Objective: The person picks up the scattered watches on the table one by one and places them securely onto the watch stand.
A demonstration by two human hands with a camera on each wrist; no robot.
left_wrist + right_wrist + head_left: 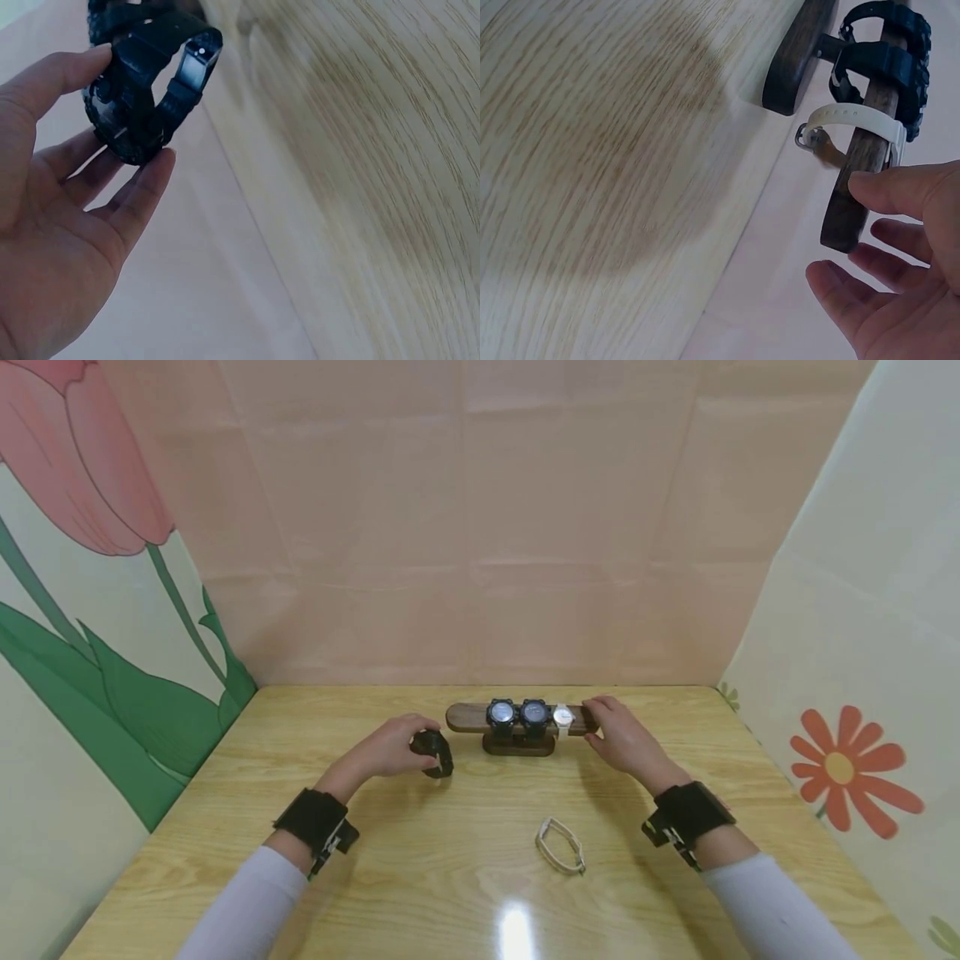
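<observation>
My left hand (396, 746) pinches a black watch (432, 752) between thumb and fingers, just left of a dark wooden watch stand (467, 717). In the left wrist view the watch's strap (176, 97) forms a loop with its buckle showing. The stand's bar carries two black watches (502, 713) (534, 714) side by side and a white watch (563, 717) to their right. My right hand (626, 739) grips the bar's right end, its thumb on the wood beside the white strap (855, 115). A cream-coloured watch or bracelet (560, 845) lies on the table nearer to me.
The wood-grain table (420, 877) ends at a pink cloth backdrop (465, 527). Side panels with a printed tulip (90, 460) and a red flower (840, 768) stand left and right. The stand's foot (517, 746) rests on the table.
</observation>
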